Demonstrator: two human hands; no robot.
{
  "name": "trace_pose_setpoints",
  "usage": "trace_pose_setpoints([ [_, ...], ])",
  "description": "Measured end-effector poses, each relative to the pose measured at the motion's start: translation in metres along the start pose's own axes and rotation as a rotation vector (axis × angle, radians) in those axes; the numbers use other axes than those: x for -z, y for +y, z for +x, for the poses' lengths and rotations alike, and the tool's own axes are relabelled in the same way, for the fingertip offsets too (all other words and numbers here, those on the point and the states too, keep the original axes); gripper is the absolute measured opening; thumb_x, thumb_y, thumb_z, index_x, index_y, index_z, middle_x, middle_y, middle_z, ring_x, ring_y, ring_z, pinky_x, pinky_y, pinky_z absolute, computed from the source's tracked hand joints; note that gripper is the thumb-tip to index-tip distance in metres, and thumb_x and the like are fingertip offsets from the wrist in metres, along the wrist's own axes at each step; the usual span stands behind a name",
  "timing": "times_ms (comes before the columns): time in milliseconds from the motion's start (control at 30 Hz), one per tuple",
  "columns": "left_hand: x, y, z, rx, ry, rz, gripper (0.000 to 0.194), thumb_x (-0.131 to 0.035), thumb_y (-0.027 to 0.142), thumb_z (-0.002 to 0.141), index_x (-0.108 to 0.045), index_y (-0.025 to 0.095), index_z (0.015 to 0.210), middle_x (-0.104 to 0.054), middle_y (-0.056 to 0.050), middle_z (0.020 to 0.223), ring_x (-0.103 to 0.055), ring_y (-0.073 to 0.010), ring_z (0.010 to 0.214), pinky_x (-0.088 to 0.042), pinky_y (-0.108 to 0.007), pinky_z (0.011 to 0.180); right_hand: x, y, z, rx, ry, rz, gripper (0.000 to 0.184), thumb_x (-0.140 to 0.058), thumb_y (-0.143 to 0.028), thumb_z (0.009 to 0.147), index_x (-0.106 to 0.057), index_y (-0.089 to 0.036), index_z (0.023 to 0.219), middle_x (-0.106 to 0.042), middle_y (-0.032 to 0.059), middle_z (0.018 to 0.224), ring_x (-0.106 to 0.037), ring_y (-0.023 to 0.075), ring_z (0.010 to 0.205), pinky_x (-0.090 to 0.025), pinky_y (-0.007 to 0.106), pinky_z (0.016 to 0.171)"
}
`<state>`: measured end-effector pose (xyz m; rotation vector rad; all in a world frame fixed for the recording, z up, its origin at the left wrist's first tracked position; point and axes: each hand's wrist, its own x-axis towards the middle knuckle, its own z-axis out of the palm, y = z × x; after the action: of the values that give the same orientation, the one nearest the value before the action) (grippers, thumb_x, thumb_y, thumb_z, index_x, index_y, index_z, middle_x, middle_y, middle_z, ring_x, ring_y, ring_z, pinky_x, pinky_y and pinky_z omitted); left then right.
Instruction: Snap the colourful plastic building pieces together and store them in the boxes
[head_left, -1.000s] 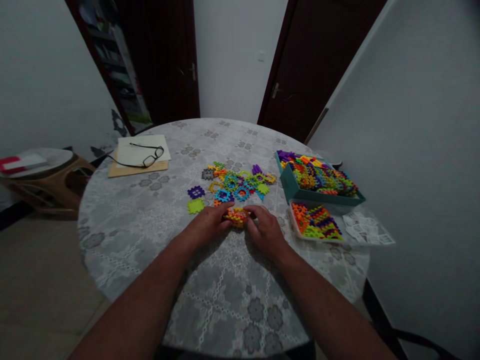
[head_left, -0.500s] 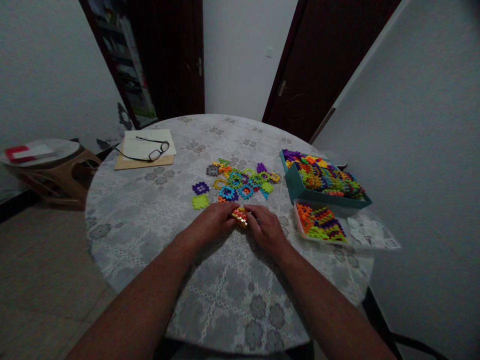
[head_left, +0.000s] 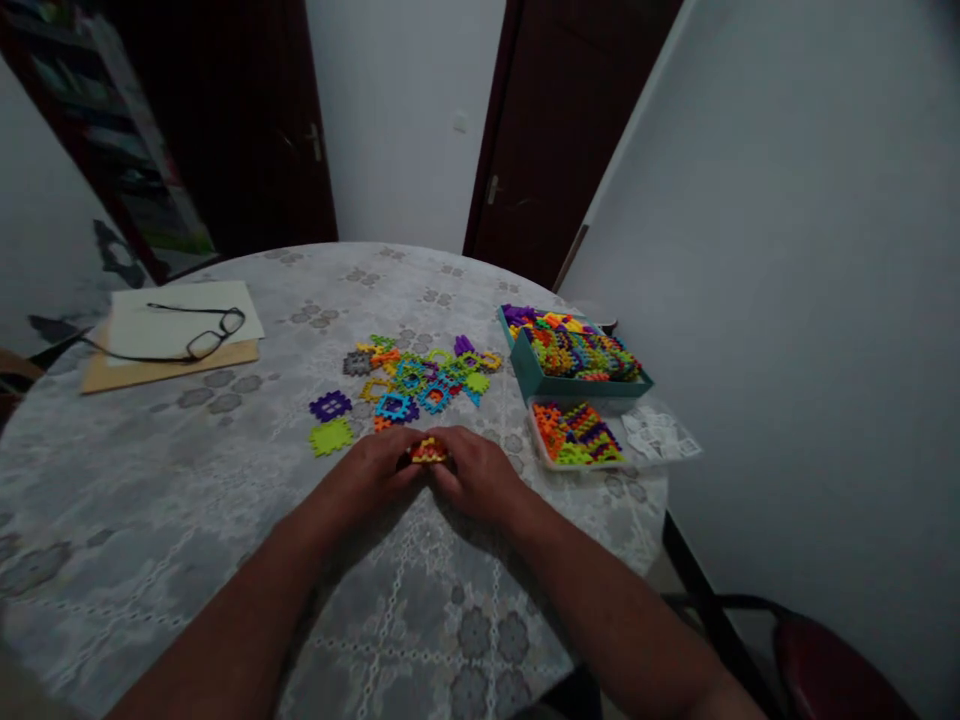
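Note:
Between my two hands is a small block of red and yellow interlocking plastic pieces [head_left: 429, 451], partly covered by the fingers. My left hand [head_left: 386, 462] is closed on its left side, and my right hand [head_left: 472, 470] grips it from the right. Just beyond them lies a loose pile of toothed plastic building pieces [head_left: 427, 375] in blue, green, yellow, orange and purple. A purple window-shaped piece [head_left: 331, 405] and a lime green square piece [head_left: 330, 436] lie apart at the pile's left.
A teal box [head_left: 551, 378] full of coloured pieces stands at the right, with a clear plastic tub [head_left: 544, 450] of more pieces before it. Black glasses [head_left: 204, 345] rest on paper [head_left: 135, 310] at the left. A patterned cloth [head_left: 225, 480] covers the round table.
The view has swung to the right, so the table things appear further left. Both hands still hold the block, which is now turned and more hidden by the fingers.

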<state>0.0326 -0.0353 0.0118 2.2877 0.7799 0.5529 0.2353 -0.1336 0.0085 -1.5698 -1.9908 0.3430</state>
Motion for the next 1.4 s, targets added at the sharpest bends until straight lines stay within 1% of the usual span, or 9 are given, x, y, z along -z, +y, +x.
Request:
trace_pose_setpoints([
  [267,-0.002,-0.002,0.001,-0.008,-0.061,-0.047,0.039,-0.07,0.048,0.093,-0.078,0.025,0.123,-0.084,-0.008,0.105,-0.078,-0.0271,0.09,-0.059,-0.039,0.085,0.034,-0.009,-0.001,-0.019,-0.145,-0.147,0.019,-0.073,-0.031,0.105,-0.07,-0.022,0.122,-0.078,0.0071,0.116,-0.072,0.0231,0.1,-0.052,0.032,0.085],
  [333,-0.002,-0.001,0.001,0.002,-0.055,-0.064,0.044,-0.07,0.049,0.093,-0.075,0.025,0.13,-0.084,-0.009,0.106,-0.078,-0.0254,0.085,-0.06,-0.038,0.082,0.055,-0.01,-0.003,-0.005,-0.142,-0.161,0.016,-0.074,-0.032,0.105,-0.07,-0.022,0.118,-0.078,0.0062,0.111,-0.071,0.0223,0.097,-0.05,0.031,0.082],
  [433,-0.001,-0.002,0.001,0.02,0.002,-0.029,0.044,-0.068,0.05,0.094,-0.076,0.025,0.128,-0.084,-0.008,0.103,-0.077,-0.0242,0.08,-0.06,-0.038,0.079,0.105,-0.002,-0.014,0.011,-0.037,-0.148,0.014,-0.069,-0.03,0.109,-0.07,-0.022,0.12,-0.078,0.0063,0.112,-0.071,0.0209,0.097,-0.051,0.031,0.084],
  [533,0.001,-0.005,0.001,0.015,0.035,0.025,0.038,-0.064,0.052,0.097,-0.078,0.024,0.119,-0.083,-0.008,0.096,-0.077,-0.025,0.079,-0.06,-0.039,0.08,0.171,0.028,-0.026,-0.011,0.128,-0.178,0.02,-0.064,-0.033,0.111,-0.07,-0.023,0.127,-0.079,0.007,0.113,-0.072,0.0204,0.096,-0.053,0.032,0.086],
  [633,0.002,-0.007,0.002,-0.004,0.048,0.035,0.038,-0.063,0.053,0.097,-0.079,0.024,0.115,-0.083,-0.008,0.095,-0.077,-0.0256,0.079,-0.06,-0.038,0.08,0.234,0.083,-0.035,-0.148,0.332,-0.342,0.029,-0.068,-0.036,0.106,-0.071,-0.022,0.132,-0.08,0.0088,0.11,-0.072,0.0224,0.09,-0.056,0.035,0.086],
  [767,0.002,-0.009,0.002,0.006,0.057,0.042,0.037,-0.064,0.055,0.097,-0.08,0.027,0.114,-0.084,-0.008,0.095,-0.077,-0.0264,0.08,-0.06,-0.039,0.081,0.279,0.16,-0.042,-0.339,0.323,-0.489,0.029,-0.071,-0.025,0.095,-0.077,-0.018,0.122,-0.08,0.0139,0.116,-0.073,0.0239,0.088,-0.058,0.037,0.087],
  [867,0.002,-0.008,0.002,0.029,0.055,0.063,0.037,-0.062,0.055,0.097,-0.081,0.027,0.113,-0.084,-0.008,0.095,-0.078,-0.0277,0.082,-0.06,-0.04,0.082,0.285,0.199,-0.049,-0.433,0.205,-0.523,0.024,-0.073,-0.025,0.092,-0.08,-0.019,0.114,-0.081,0.0139,0.117,-0.073,0.0247,0.091,-0.057,0.035,0.088],
  [1000,0.005,-0.004,0.002,0.053,0.056,0.071,0.041,-0.062,0.058,0.095,-0.081,0.026,0.111,-0.084,-0.009,0.094,-0.077,-0.0293,0.083,-0.061,-0.042,0.084,0.281,0.224,-0.055,-0.465,0.113,-0.49,0.021,-0.075,-0.028,0.091,-0.081,-0.02,0.11,-0.084,0.0095,0.105,-0.072,0.0238,0.089,-0.055,0.03,0.082],
  [1400,0.006,-0.003,0.0,0.055,0.053,0.086,0.04,-0.06,0.057,0.096,-0.081,0.027,0.111,-0.084,-0.009,0.096,-0.078,-0.0291,0.086,-0.062,-0.041,0.086,0.274,0.246,-0.048,-0.453,0.056,-0.336,0.022,-0.072,-0.02,0.087,-0.085,-0.016,0.103,-0.084,0.0066,0.098,-0.075,0.0236,0.09,-0.058,0.03,0.083],
])
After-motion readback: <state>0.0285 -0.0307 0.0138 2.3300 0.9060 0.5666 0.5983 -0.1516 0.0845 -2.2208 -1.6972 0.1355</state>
